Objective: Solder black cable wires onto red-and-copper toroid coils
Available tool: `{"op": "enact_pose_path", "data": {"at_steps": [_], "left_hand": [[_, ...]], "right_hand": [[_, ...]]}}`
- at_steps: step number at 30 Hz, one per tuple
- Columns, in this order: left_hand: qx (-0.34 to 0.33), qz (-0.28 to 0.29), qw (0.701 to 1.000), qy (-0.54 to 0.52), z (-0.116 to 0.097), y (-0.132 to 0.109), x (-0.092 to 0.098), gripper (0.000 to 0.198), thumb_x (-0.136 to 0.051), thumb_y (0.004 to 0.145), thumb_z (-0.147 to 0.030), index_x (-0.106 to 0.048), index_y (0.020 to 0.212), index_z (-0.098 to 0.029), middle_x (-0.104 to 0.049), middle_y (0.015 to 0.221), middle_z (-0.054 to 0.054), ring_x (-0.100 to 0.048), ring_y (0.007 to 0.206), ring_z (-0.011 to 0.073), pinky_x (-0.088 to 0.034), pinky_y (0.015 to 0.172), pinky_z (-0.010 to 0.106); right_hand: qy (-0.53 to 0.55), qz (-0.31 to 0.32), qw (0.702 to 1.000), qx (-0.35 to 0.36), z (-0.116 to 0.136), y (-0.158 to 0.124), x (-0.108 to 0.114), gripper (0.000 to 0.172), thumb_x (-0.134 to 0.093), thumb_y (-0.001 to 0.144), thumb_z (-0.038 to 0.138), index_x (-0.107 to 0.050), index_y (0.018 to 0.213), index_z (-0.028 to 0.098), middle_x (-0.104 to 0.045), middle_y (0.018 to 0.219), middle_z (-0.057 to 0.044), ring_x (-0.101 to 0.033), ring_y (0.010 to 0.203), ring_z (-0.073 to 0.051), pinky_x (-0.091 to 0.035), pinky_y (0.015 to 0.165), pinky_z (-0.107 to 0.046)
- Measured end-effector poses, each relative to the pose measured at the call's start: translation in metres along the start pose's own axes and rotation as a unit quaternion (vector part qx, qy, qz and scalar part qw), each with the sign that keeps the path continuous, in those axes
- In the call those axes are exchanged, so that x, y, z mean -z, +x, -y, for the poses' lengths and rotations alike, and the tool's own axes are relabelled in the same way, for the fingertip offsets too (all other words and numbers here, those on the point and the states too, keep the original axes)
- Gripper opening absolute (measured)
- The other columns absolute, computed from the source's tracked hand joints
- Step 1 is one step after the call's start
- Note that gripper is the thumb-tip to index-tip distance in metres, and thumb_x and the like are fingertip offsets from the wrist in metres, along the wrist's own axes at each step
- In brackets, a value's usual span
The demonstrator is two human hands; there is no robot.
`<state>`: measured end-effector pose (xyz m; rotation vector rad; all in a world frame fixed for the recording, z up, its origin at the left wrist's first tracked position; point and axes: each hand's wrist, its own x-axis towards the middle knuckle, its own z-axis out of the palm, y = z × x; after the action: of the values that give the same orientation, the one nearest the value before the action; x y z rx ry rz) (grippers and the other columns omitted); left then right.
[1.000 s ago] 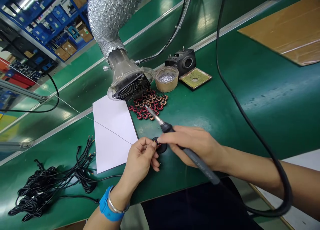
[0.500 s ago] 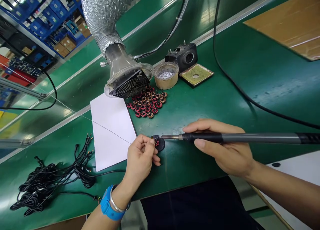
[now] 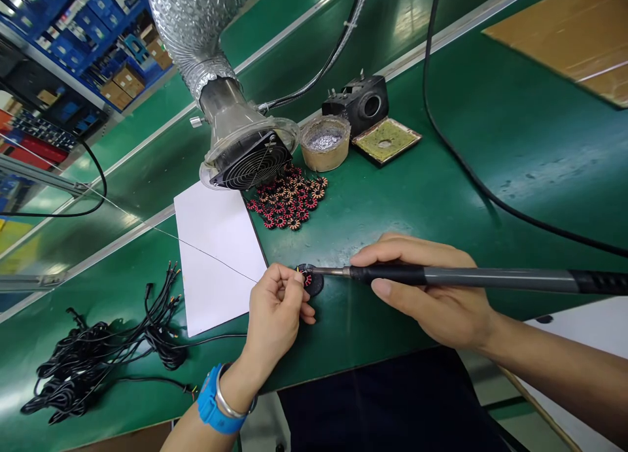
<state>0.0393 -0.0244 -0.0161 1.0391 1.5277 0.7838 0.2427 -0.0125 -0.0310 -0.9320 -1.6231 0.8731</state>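
- Left hand (image 3: pixel 275 314): grip narrow, thumb and fingertips (image 3: pixel 298 277) pinched on a small coil (image 3: pixel 307 280) with red winding, which sits at the edge of a black disc (image 3: pixel 316 286).
- Right hand (image 3: pixel 432 288): grip closed around the iron (image 3: pixel 466 277), a soldering iron held level like a pen, its metal tip reaching the coil.
- The coil lies on the green bench (image 3: pixel 417 203), just beside the right edge of the sheet (image 3: pixel 216 259), a white paper.
- A thin wire (image 3: pixel 206 254) crosses the sheet diagonally and ends at the left hand.
- Left wrist: a blue watch (image 3: pixel 216 399) and a metal bangle (image 3: pixel 230 407).
- A heap of coils (image 3: pixel 289 200), red and black with pale windings, lies just beyond the sheet's far right corner.
- The fan (image 3: pixel 250 163), a caged extractor on a foil duct (image 3: pixel 191 33), hangs above that corner.
- Farther past the sheet, in a row: a tin (image 3: pixel 324 143) of solder dross, a sponge tray (image 3: pixel 386 140) and a black stand (image 3: pixel 356 104).
- A bundle of black leads (image 3: pixel 103 354) lies left of the sheet, near its lower edge.
- Right of the sheet, a black cable (image 3: pixel 490 184) runs across the bench, and cardboard (image 3: pixel 559 40) lies at the far side.
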Motion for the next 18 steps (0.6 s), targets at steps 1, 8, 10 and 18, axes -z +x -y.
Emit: {"op": "enact_pose_path", "data": {"at_steps": [1, 8, 10, 18], "left_hand": [[-0.001, 0.001, 1.000, 0.001, 0.0003, -0.0002, 0.0000, 0.025, -0.056, 0.088, -0.038, -0.050, 0.078, -0.016, -0.057, 0.060, -0.005, -0.056, 0.041, 0.0066, -0.048, 0.040, 0.017], [-0.003, 0.001, 1.000, 0.009, 0.0007, -0.0018, -0.0016, 0.024, -0.056, 0.088, -0.037, -0.050, 0.078, -0.016, -0.056, 0.060, -0.005, -0.056, 0.042, 0.0069, -0.049, 0.041, 0.017], [-0.004, 0.001, 1.000, 0.011, 0.0005, -0.0016, -0.0015, 0.024, -0.056, 0.088, -0.037, -0.050, 0.078, -0.016, -0.057, 0.060, -0.005, -0.056, 0.042, 0.0070, -0.049, 0.041, 0.017], [-0.003, -0.002, 1.000, 0.004, 0.0001, -0.0012, -0.0008, 0.026, -0.058, 0.086, -0.040, -0.050, 0.077, -0.016, -0.056, 0.060, -0.005, -0.056, 0.042, 0.0075, -0.049, 0.041, 0.018]], "right_hand": [[0.001, 0.002, 1.000, 0.002, 0.0001, -0.0001, 0.0000, 0.018, -0.056, 0.082, 0.013, -0.065, 0.095, 0.021, -0.065, 0.076, -0.001, -0.057, 0.063, -0.015, -0.044, 0.057, -0.028], [0.027, 0.008, 1.000, 0.010, 0.0021, -0.0022, -0.0030, 0.021, -0.055, 0.081, 0.010, -0.065, 0.096, 0.021, -0.064, 0.076, 0.000, -0.056, 0.065, -0.014, -0.044, 0.058, -0.028], [0.028, 0.007, 0.999, 0.016, 0.0024, -0.0033, -0.0039, 0.023, -0.055, 0.080, 0.009, -0.065, 0.098, 0.020, -0.063, 0.077, 0.000, -0.056, 0.066, -0.014, -0.044, 0.058, -0.028], [0.021, -0.003, 0.999, 0.038, 0.0039, -0.0046, -0.0018, 0.026, -0.054, 0.080, 0.008, -0.064, 0.100, 0.020, -0.063, 0.076, -0.001, -0.055, 0.066, -0.015, -0.044, 0.057, -0.029]]}}
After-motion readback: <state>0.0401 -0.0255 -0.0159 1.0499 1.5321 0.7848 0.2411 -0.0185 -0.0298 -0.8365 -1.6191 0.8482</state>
